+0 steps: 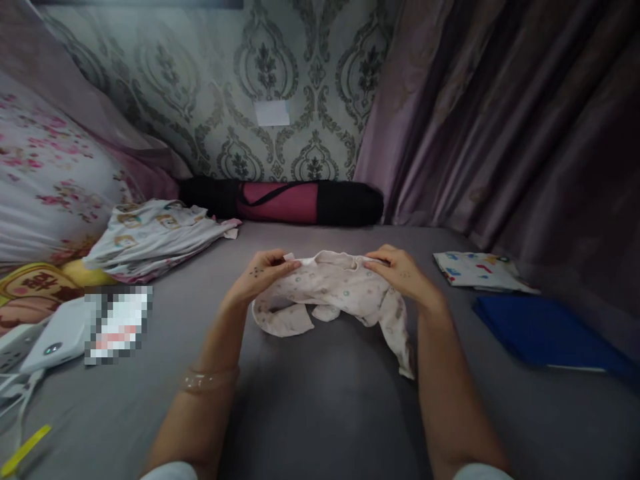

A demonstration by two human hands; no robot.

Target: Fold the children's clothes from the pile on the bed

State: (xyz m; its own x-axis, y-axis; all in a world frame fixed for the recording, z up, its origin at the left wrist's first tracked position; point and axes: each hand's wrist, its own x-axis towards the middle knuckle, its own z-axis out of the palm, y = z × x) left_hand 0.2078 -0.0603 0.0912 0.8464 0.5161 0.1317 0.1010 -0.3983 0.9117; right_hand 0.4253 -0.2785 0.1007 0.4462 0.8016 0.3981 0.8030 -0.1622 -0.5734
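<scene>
A small pale pink baby shirt (pixel 333 283) with a sparse print is stretched between my hands over the grey sheet. My left hand (pixel 265 272) pinches its left shoulder, thumb on top, beside a little white tag. At the other shoulder my right hand (pixel 400 270) grips the cloth in the same way. The neckline lies between the two thumbs, on the far side. One sleeve curls under near my left hand; the other hangs down toward me beside my right wrist. The fingers beneath the fabric are hidden.
A folded printed cloth (pixel 483 270) and a blue folded item (pixel 545 333) lie right. A heap of printed clothes (pixel 150 233), a white device (pixel 63 333) with cables and a yellow strip (pixel 25 450) are left. A black-and-pink long bag (pixel 280 202) lines the wall.
</scene>
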